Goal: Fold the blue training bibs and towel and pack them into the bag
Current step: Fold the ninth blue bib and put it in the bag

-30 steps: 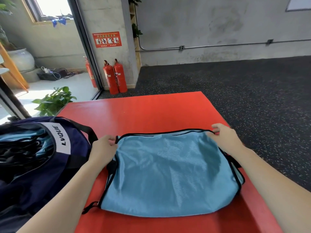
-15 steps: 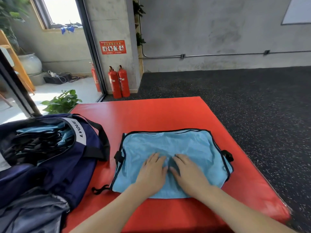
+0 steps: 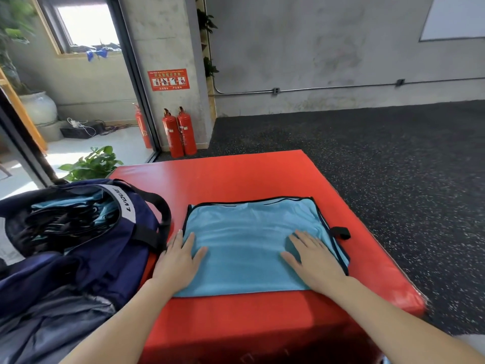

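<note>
A light blue training bib with black trim lies folded flat on the red mat. My left hand presses flat on the bib's left edge, fingers straight. My right hand presses flat on its right part, fingers spread. A black strap loop sticks out at the bib's right side. The navy bag stands open at the left of the mat, with blue and black fabric visible inside it.
Two red fire extinguishers stand by the concrete pillar beyond the mat. A green plant sits behind the bag. Dark speckled rubber floor surrounds the mat on the right and far side.
My hands slid apart from the bib's middle to its left and right sides, smoothing it flat. One second ago they held the bib's top corners.
</note>
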Available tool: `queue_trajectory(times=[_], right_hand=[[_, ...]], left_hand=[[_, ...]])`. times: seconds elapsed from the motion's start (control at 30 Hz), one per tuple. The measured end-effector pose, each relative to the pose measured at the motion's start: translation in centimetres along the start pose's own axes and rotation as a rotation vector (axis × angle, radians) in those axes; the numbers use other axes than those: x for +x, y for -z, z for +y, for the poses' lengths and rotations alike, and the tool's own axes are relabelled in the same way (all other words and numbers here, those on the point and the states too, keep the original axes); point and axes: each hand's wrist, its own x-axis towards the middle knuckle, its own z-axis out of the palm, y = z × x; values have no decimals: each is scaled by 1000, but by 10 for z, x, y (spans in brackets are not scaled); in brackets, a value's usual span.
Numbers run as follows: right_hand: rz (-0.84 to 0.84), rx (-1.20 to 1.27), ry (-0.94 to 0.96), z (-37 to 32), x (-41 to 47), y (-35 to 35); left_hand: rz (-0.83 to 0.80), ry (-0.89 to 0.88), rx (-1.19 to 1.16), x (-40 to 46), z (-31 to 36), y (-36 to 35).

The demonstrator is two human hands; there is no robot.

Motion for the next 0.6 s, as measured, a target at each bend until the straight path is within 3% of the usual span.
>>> queue_trajectory(times=[0.1,0.23,0.33,0.5,0.6], right_hand=[[70,42,80,3,-8,7],[299,92,178,20,-24,23],[450,174,137,47,-35,32],[388,497,-139,92,-52,41],[266,608,-186,106,-58,42]], left_hand=[[94,7,71,-2,13,7],[270,-11,172,-11,53,20],[233,-140,83,-26,99,15],[65,-459,-97,-59,186,-9],[33,-542,-172,-54,229,-25]])
